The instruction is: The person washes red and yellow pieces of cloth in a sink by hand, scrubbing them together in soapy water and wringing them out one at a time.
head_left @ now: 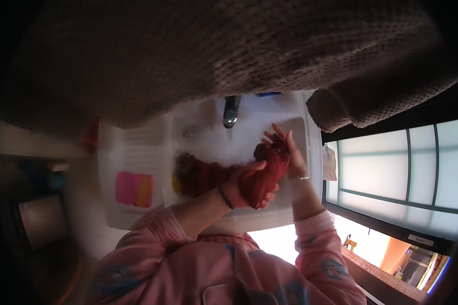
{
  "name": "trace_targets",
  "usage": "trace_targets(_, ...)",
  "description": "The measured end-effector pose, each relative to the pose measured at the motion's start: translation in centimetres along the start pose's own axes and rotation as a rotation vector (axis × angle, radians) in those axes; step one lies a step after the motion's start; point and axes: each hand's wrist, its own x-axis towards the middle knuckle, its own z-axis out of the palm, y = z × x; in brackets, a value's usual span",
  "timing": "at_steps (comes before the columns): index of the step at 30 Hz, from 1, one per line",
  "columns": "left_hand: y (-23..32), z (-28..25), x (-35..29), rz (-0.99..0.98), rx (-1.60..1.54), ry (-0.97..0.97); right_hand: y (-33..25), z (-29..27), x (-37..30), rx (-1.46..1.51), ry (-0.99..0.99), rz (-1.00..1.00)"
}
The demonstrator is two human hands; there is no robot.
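Note:
A wet red cloth (pixel 266 175) is bunched up over the right part of a white sink basin (pixel 296 133). My left hand (pixel 244 189) wraps round its lower end, thumb on top and fingertips showing beneath. Against the upper end rests my right hand (pixel 292 153), its fingers stretched and spread, palm beside the cloth. More dark red fabric (pixel 202 174) lies in whitish, foamy water in the basin, left of my hands. Something yellow (pixel 176 186) shows at that fabric's left edge; its kind is unclear.
A metal faucet (pixel 231 113) hangs over the basin's far side. On the ribbed left drainboard (pixel 137 152) sits a pink soap dish (pixel 125 189) with an orange-yellow bar (pixel 144 191). Thick brown textured fabric (pixel 229 56) spans the top. A dark-framed window (pixel 374 162) stands at right.

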Motion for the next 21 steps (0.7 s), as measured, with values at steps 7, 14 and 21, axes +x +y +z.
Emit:
trace_targets(7, -1.8, 1.0, 0.7, 0.089, -0.314, -0.491, 3.0, 5.4, -1.3, 0.688, -0.526, -0.45)
trace_targets(14, -1.1, 1.8, -2.1, 0.191, -0.119, -0.356, 1.1, 4.2, -3.5, -0.119, 0.151, -0.408)
trace_targets(21, -0.5, 4.5, -3.0, 0.106, 0.303, 0.166, -5.1, 5.2, -1.4, -1.018, -0.413, -0.879)
